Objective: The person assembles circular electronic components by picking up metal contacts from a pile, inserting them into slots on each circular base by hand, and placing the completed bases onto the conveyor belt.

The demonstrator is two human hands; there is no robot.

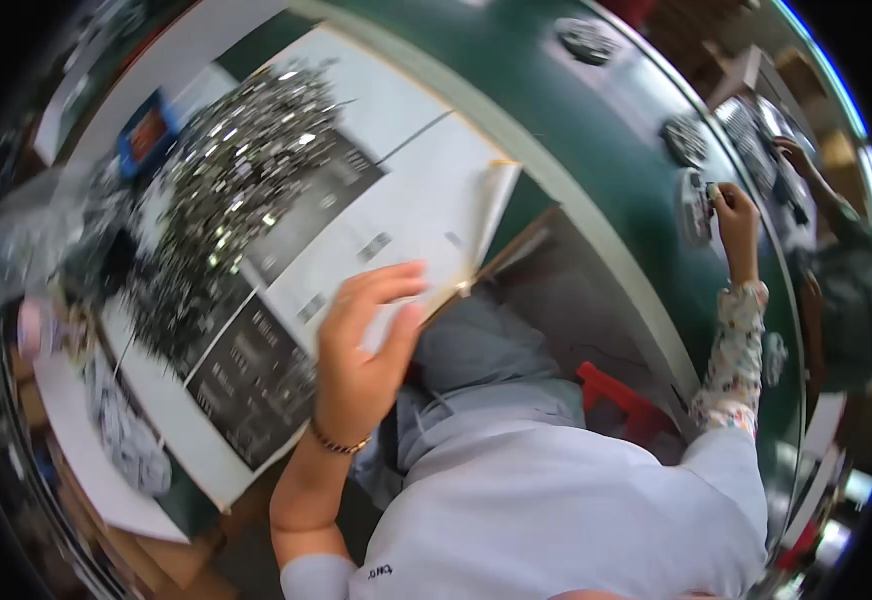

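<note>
My left hand (361, 335), with a bracelet at the wrist, hovers over the near edge of the workbench. Its thumb and fingers are apart and nothing shows between them. A large heap of small shiny metal parts (246, 150) lies beyond it on printed sheets. Far to the right, my right hand (738, 215), in a floral sleeve, reaches over the green conveyor belt. Its fingers are pinched together at a pale oval part (694, 208) lying there; a small bit at the fingertips is too blurred to name.
More round greyish parts (686, 140) sit along the green belt (606, 120). Across it another person's arm (816, 180) reaches in. A blue-framed box (148, 133) and clear plastic bags (41, 235) stand at the left. A red stool (621, 400) is beneath the bench.
</note>
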